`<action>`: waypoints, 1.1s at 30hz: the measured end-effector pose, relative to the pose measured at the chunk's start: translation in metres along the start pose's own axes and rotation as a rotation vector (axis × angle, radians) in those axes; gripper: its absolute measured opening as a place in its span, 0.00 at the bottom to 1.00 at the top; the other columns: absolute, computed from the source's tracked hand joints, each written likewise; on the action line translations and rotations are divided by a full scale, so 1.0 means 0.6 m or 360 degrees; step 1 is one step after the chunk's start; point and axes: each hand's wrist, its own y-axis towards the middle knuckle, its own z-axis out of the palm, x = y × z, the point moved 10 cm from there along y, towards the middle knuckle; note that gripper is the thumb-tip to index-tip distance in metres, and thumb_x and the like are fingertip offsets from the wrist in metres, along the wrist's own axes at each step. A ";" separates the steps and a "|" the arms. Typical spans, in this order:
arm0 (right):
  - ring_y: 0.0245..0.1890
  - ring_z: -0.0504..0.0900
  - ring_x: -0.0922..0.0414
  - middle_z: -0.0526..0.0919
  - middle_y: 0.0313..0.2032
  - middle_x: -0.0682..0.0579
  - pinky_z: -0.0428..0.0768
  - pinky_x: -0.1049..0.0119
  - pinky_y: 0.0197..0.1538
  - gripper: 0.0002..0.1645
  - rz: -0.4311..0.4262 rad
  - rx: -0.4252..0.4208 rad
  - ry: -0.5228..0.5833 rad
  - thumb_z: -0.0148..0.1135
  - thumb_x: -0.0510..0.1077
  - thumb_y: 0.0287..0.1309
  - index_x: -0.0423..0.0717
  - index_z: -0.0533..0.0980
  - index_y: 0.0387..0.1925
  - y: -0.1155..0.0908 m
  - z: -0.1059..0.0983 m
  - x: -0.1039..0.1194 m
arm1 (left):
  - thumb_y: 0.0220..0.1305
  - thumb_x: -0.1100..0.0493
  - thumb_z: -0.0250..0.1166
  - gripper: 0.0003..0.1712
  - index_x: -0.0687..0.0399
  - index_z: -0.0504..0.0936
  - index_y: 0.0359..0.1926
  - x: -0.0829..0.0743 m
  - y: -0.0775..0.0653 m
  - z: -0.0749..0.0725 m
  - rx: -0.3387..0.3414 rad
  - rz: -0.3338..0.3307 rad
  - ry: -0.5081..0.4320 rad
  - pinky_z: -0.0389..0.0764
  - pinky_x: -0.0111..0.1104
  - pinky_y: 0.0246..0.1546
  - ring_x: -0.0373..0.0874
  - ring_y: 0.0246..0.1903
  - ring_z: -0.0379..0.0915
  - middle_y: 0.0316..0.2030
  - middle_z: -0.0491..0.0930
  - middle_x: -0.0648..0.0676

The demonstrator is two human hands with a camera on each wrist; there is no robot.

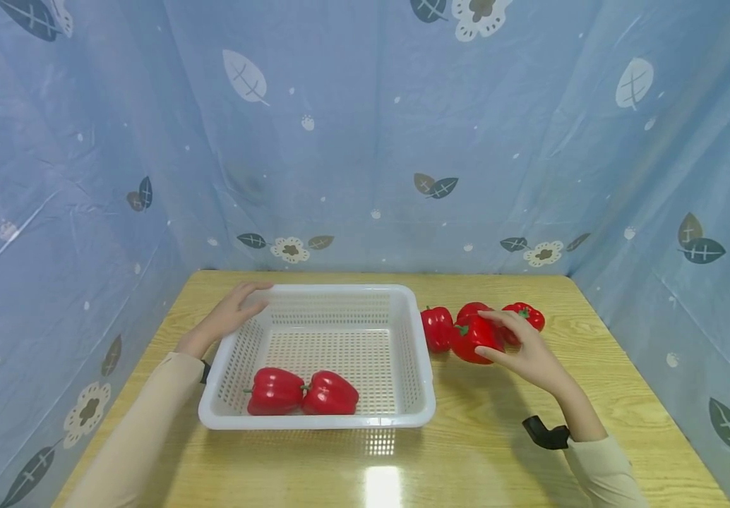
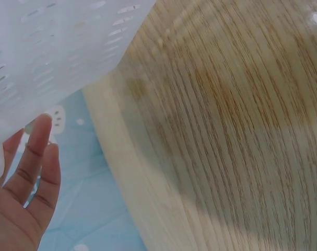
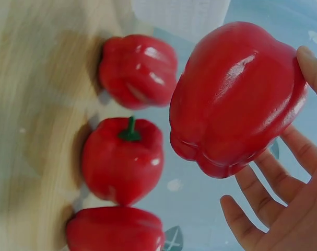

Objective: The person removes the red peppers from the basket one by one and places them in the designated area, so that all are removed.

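At the back left corner of a white perforated plastic basket (image 1: 317,422), my left hand (image 1: 231,314) rests with its fingers nearly straight at the rim. Some of its fingers (image 2: 35,151) lie beside the basket's outer wall in the left wrist view. My right hand (image 1: 524,353) grips a glossy red bell pepper (image 3: 239,99) between thumb and fingers, above the table right of the basket. Close by on the table are three more red bell peppers: one at the basket's side (image 1: 436,329), a green-stemmed one (image 3: 122,162), and one farther right (image 1: 528,315).
Two red bell peppers, one on the left (image 1: 274,391) and one on the right (image 1: 331,394), lie at the front inside the basket. The wooden table (image 1: 467,444) is enclosed by a blue patterned curtain (image 1: 352,176) at the back and sides.
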 end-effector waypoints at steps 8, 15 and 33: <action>0.53 0.69 0.51 0.72 0.56 0.46 0.76 0.51 0.47 0.35 0.0069 0.0012 -0.0040 0.71 0.45 0.48 0.45 0.69 0.59 -0.016 -0.009 -0.013 | 0.67 0.45 0.53 0.30 0.53 0.64 0.65 -0.002 0.000 -0.001 -0.0013 0.0015 -0.0013 0.68 0.59 0.53 0.60 0.62 0.56 0.64 0.59 0.62; 0.45 0.71 0.60 0.73 0.56 0.50 0.76 0.68 0.43 0.36 0.0072 -0.0036 -0.0068 0.70 0.49 0.49 0.52 0.68 0.60 -0.032 -0.014 -0.057 | 0.67 0.45 0.53 0.30 0.53 0.64 0.65 -0.001 0.002 -0.002 -0.0012 0.0013 -0.0023 0.66 0.59 0.54 0.61 0.62 0.56 0.65 0.58 0.62; 0.51 0.69 0.51 0.73 0.54 0.44 0.70 0.69 0.48 0.35 0.0199 -0.0046 -0.0114 0.69 0.50 0.50 0.46 0.69 0.59 -0.067 -0.024 -0.120 | 0.66 0.43 0.54 0.30 0.50 0.64 0.65 -0.001 0.000 -0.003 0.0006 -0.0035 -0.0026 0.68 0.58 0.54 0.59 0.62 0.57 0.64 0.59 0.59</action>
